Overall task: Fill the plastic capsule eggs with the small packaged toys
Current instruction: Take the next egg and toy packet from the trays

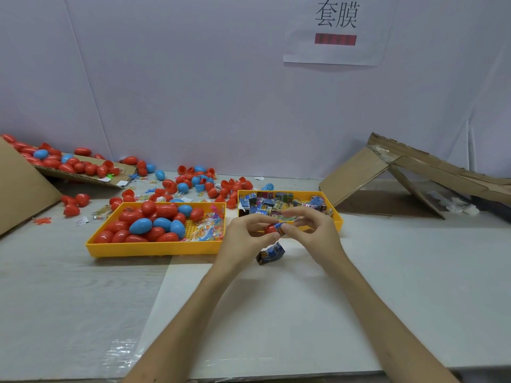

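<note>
My left hand grips a red capsule egg in front of the right tray. My right hand pinches a small blue printed packet at the egg's end. Whether the packet is inside the egg or around it, I cannot tell. Another printed packet lies on the table just under my hands. A yellow tray on the left holds red and blue eggs and clear bagged toys. A second yellow tray holds several printed packets.
Loose red and blue eggs and egg halves lie scattered behind the trays. A tilted cardboard flap at far left carries more eggs. A torn cardboard box stands at the right. A white wall with a paper sign closes the back.
</note>
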`<action>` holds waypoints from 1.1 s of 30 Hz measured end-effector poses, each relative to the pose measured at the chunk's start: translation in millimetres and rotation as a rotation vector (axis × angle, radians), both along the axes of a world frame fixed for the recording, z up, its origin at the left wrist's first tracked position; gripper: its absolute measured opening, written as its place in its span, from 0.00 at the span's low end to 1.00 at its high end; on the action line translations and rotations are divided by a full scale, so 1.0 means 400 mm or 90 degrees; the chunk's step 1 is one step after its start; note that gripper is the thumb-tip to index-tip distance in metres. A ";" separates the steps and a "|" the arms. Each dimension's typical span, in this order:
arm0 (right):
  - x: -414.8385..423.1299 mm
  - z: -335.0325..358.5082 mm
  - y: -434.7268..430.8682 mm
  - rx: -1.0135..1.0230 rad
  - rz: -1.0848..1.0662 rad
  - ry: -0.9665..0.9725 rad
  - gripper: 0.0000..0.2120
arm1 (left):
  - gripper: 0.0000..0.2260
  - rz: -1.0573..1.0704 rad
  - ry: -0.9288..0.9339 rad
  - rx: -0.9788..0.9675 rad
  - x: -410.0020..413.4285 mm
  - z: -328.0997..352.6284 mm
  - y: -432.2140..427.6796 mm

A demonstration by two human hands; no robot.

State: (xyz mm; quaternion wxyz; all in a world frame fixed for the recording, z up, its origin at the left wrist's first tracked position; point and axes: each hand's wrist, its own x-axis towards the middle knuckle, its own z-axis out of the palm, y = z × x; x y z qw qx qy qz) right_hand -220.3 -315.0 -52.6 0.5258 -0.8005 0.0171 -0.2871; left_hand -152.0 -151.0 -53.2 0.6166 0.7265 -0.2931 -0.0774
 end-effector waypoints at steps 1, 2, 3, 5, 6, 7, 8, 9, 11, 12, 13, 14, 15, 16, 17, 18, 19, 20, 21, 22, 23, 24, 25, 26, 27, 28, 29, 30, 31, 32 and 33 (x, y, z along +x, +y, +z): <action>0.001 -0.003 0.003 -0.011 -0.031 -0.022 0.13 | 0.09 -0.003 0.027 -0.019 -0.001 0.002 0.001; 0.001 -0.006 0.008 -0.027 -0.068 -0.057 0.14 | 0.09 -0.009 0.056 -0.044 -0.003 0.004 0.002; 0.001 -0.009 0.012 -0.050 -0.103 -0.105 0.14 | 0.08 -0.016 0.085 -0.067 -0.005 0.007 0.003; 0.001 -0.014 0.018 -0.123 -0.147 -0.207 0.11 | 0.08 -0.024 0.144 -0.114 -0.007 0.012 0.006; 0.001 -0.016 0.022 -0.166 -0.153 -0.242 0.11 | 0.09 -0.023 0.177 -0.141 -0.007 0.015 0.007; 0.001 -0.019 0.028 -0.205 -0.147 -0.261 0.10 | 0.09 -0.024 0.213 -0.173 -0.008 0.018 0.009; 0.002 -0.022 0.034 -0.237 -0.133 -0.266 0.11 | 0.10 -0.029 0.248 -0.208 -0.009 0.021 0.010; 0.002 -0.026 0.041 -0.263 -0.119 -0.262 0.11 | 0.11 -0.038 0.281 -0.241 -0.010 0.024 0.012; 0.002 -0.034 0.056 -0.296 -0.106 -0.250 0.12 | 0.18 -0.053 0.329 -0.288 -0.015 0.026 0.013; 0.002 -0.037 0.061 -0.303 -0.109 -0.250 0.13 | 0.20 -0.058 0.346 -0.298 -0.017 0.026 0.012; 0.002 -0.039 0.066 -0.306 -0.116 -0.256 0.14 | 0.22 -0.065 0.361 -0.302 -0.019 0.025 0.010; 0.002 -0.040 0.069 -0.307 -0.126 -0.264 0.14 | 0.23 -0.077 0.378 -0.306 -0.021 0.023 0.009; 0.002 -0.041 0.071 -0.308 -0.138 -0.274 0.15 | 0.24 -0.094 0.399 -0.317 -0.024 0.022 0.006; 0.001 -0.040 0.073 -0.311 -0.148 -0.285 0.15 | 0.24 -0.112 0.423 -0.335 -0.027 0.021 0.004; 0.001 -0.039 0.074 -0.316 -0.156 -0.293 0.15 | 0.24 -0.127 0.444 -0.354 -0.029 0.020 0.004; 0.001 -0.038 0.075 -0.324 -0.164 -0.299 0.14 | 0.24 -0.140 0.457 -0.368 -0.031 0.020 0.003; 0.002 -0.038 0.075 -0.331 -0.172 -0.302 0.14 | 0.22 -0.153 0.463 -0.377 -0.032 0.020 0.003; 0.002 -0.038 0.074 -0.337 -0.180 -0.305 0.14 | 0.21 -0.165 0.466 -0.384 -0.033 0.019 0.003; 0.002 -0.038 0.074 -0.342 -0.187 -0.309 0.14 | 0.19 -0.173 0.470 -0.390 -0.035 0.020 0.004; 0.002 -0.039 0.072 -0.348 -0.192 -0.313 0.14 | 0.18 -0.176 0.478 -0.395 -0.035 0.020 0.004; 0.002 -0.039 0.072 -0.355 -0.195 -0.318 0.14 | 0.18 -0.174 0.487 -0.400 -0.035 0.020 0.005; 0.002 -0.040 0.072 -0.362 -0.198 -0.320 0.13 | 0.18 -0.170 0.495 -0.407 -0.035 0.020 0.006; 0.002 -0.040 0.072 -0.367 -0.199 -0.322 0.13 | 0.18 -0.168 0.504 -0.413 -0.034 0.019 0.006; 0.003 -0.040 0.072 -0.370 -0.200 -0.322 0.12 | 0.18 -0.170 0.510 -0.419 -0.033 0.019 0.006; 0.003 -0.040 0.072 -0.371 -0.200 -0.322 0.11 | 0.18 -0.173 0.515 -0.422 -0.033 0.019 0.007; 0.004 -0.040 0.071 -0.371 -0.200 -0.321 0.10 | 0.18 -0.175 0.518 -0.423 -0.033 0.019 0.007; 0.004 -0.040 0.070 -0.372 -0.200 -0.320 0.10 | 0.18 -0.176 0.521 -0.424 -0.033 0.019 0.007; 0.004 -0.041 0.069 -0.373 -0.199 -0.319 0.09 | 0.17 -0.178 0.523 -0.424 -0.032 0.018 0.008; 0.004 -0.041 0.069 -0.374 -0.199 -0.318 0.09 | 0.17 -0.179 0.525 -0.424 -0.032 0.019 0.008; 0.004 -0.042 0.068 -0.374 -0.199 -0.318 0.09 | 0.16 -0.180 0.527 -0.423 -0.032 0.019 0.008; 0.004 -0.042 0.069 -0.372 -0.199 -0.320 0.09 | 0.15 -0.181 0.529 -0.422 -0.032 0.018 0.008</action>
